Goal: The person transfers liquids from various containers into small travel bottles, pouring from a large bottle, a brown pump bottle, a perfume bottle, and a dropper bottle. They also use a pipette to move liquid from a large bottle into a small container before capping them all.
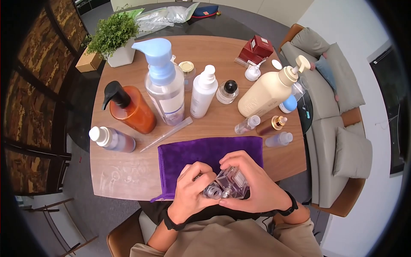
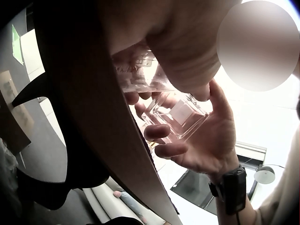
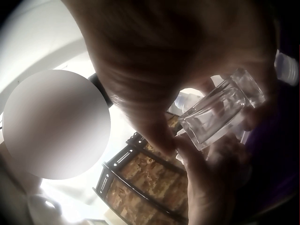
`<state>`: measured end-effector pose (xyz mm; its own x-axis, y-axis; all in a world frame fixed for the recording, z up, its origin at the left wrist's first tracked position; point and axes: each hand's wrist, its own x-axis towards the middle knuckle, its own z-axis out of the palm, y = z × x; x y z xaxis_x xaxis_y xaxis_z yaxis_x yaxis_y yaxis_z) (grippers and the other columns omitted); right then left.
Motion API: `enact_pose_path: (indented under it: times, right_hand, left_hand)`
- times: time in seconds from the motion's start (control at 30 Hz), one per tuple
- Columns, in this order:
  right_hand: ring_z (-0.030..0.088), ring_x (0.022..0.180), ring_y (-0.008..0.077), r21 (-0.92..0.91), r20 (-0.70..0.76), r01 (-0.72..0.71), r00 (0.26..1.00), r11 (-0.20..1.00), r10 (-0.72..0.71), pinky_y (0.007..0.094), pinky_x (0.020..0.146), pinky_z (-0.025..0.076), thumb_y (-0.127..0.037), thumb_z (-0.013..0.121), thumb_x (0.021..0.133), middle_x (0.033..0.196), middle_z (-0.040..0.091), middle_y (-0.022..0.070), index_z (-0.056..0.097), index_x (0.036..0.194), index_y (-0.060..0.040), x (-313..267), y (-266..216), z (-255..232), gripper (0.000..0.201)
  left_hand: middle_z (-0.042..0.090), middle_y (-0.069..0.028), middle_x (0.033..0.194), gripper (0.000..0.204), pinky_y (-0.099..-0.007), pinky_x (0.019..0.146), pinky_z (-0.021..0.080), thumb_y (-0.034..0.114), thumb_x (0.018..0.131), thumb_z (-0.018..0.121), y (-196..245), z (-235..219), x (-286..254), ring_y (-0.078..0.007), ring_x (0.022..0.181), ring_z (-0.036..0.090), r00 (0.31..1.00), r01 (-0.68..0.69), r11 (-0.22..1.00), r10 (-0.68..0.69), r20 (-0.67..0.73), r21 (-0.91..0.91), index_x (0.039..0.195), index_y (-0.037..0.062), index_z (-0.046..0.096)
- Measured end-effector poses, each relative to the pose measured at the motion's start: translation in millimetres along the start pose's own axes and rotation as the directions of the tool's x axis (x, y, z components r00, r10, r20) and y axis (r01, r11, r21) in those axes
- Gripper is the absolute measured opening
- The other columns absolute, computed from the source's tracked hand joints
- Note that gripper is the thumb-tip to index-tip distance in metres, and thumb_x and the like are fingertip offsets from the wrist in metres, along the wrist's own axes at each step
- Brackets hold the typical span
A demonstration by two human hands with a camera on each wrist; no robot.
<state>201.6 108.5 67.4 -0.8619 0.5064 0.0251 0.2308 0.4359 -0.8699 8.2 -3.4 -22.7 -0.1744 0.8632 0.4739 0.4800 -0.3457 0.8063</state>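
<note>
Over the front edge of a purple cloth [image 1: 205, 156], both hands meet close together. My left hand [image 1: 188, 190] grips a small clear bottle [image 1: 212, 192] whose threaded neck is bare and uncapped. A square glass perfume bottle [image 1: 236, 179] is held by my right hand [image 1: 263, 186], fingers over its far side and thumb at the near end. It is tilted, with its silvery neck beside the small bottle's mouth. The left wrist view shows the perfume bottle's pale label [image 2: 182, 111] and the small bottle's clear body [image 2: 140, 70]. My left fingers partly hide that body in the head view.
Behind the cloth stand an orange pump bottle [image 1: 137, 113], a large blue-topped pump bottle [image 1: 167, 92], a white bottle [image 1: 203, 96] and a cream pump bottle [image 1: 265, 94]. A clear dropper [image 1: 167, 134] lies left of the cloth. Several small bottles are to its right, including a dropper-topped one [image 1: 272, 125].
</note>
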Motion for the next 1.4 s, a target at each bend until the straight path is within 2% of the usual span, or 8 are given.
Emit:
enact_pose_path:
  times: [0.2,0.4,0.57,0.67,0.77,1.2,1.27,1.4]
  right_hand:
    - [0.063,0.121,0.0386,-0.070,0.020,-0.023,1.000,0.997,0.024,0.0471,0.101,0.055,-0.029,0.094,0.089,0.138,0.056,0.0195,0.055,0.137,-0.0016,2.1,-5.4,-1.8,0.068]
    - [0.067,0.112,0.0376,-0.094,0.036,-0.020,0.999,0.995,0.024,0.0463,0.089,0.058,-0.034,0.091,0.093,0.134,0.059,0.0176,0.056,0.135,-0.0013,3.0,-6.1,-2.6,0.063]
    - [0.073,0.094,0.0357,-0.183,-0.032,-0.034,0.999,0.983,0.029,0.0462,0.074,0.060,-0.039,0.089,0.094,0.121,0.065,0.0135,0.066,0.128,-0.0021,5.6,-12.4,-0.4,0.055]
    - [0.074,0.084,0.0351,-0.255,-0.006,-0.058,0.998,0.965,0.058,0.0463,0.069,0.060,-0.039,0.089,0.092,0.113,0.066,0.0112,0.071,0.125,-0.0045,5.5,-13.2,-1.0,0.051]
    - [0.073,0.078,0.0350,-0.272,-0.032,-0.034,0.999,0.962,0.027,0.0460,0.066,0.058,-0.039,0.089,0.093,0.109,0.066,0.0101,0.072,0.123,-0.0071,4.4,-9.2,1.9,0.047]
    - [0.072,0.076,0.0348,-0.290,0.016,-0.023,0.999,0.957,0.029,0.0443,0.065,0.058,-0.037,0.088,0.090,0.112,0.066,0.0097,0.073,0.121,-0.0083,7.6,-12.5,2.3,0.045]
    - [0.072,0.076,0.0338,-0.303,-0.064,0.008,0.998,0.953,-0.028,0.0439,0.064,0.058,-0.036,0.089,0.088,0.112,0.066,0.0096,0.073,0.120,-0.0079,9.5,-14.2,4.9,0.046]
    - [0.072,0.076,0.0328,-0.314,-0.053,0.024,0.998,0.949,-0.043,0.0436,0.064,0.057,-0.034,0.089,0.086,0.110,0.067,0.0090,0.074,0.119,-0.0074,8.9,-11.6,3.0,0.045]
  left_hand:
    - [0.067,-0.0072,0.101,0.051,-0.0414,0.078,0.047,0.041,0.071,0.097,-3.7,0.6,-0.8,-0.0288,0.087,0.065,1.000,-0.009,1.000,0.009,0.005,0.011,0.098,0.0063,0.070]
    - [0.069,-0.0068,0.097,0.052,-0.0419,0.077,0.046,0.045,0.073,0.095,-3.8,0.9,1.2,-0.0295,0.085,0.065,0.999,-0.034,0.999,0.033,0.013,0.011,0.097,0.0058,0.070]
    - [0.068,-0.0069,0.092,0.050,-0.0418,0.076,0.046,0.044,0.075,0.095,-2.1,-0.4,2.8,-0.0296,0.082,0.064,1.000,-0.027,1.000,0.027,0.002,0.010,0.098,0.0056,0.071]
    - [0.068,-0.0071,0.092,0.050,-0.0418,0.075,0.045,0.044,0.076,0.095,-2.7,0.4,0.2,-0.0296,0.082,0.064,1.000,-0.011,1.000,0.011,0.007,0.020,0.098,0.0055,0.072]
    - [0.068,-0.0071,0.091,0.050,-0.0418,0.076,0.045,0.044,0.076,0.095,-1.3,1.1,1.5,-0.0295,0.082,0.064,1.000,-0.002,0.999,0.002,0.004,0.035,0.097,0.0053,0.072]
    - [0.069,-0.0069,0.092,0.048,-0.0418,0.077,0.046,0.042,0.076,0.095,-0.1,0.6,1.8,-0.0300,0.083,0.064,1.000,-0.002,0.999,0.002,-0.001,0.048,0.099,0.0052,0.073]
    - [0.068,-0.0070,0.092,0.048,-0.0420,0.078,0.046,0.042,0.076,0.095,0.0,0.0,2.1,-0.0300,0.083,0.064,1.000,0.003,0.999,-0.002,-0.005,0.047,0.099,0.0050,0.073]
    - [0.068,-0.0077,0.092,0.049,-0.0421,0.079,0.047,0.042,0.076,0.095,-0.8,0.9,0.0,-0.0304,0.084,0.064,1.000,0.016,1.000,-0.016,-0.004,0.023,0.099,0.0045,0.073]
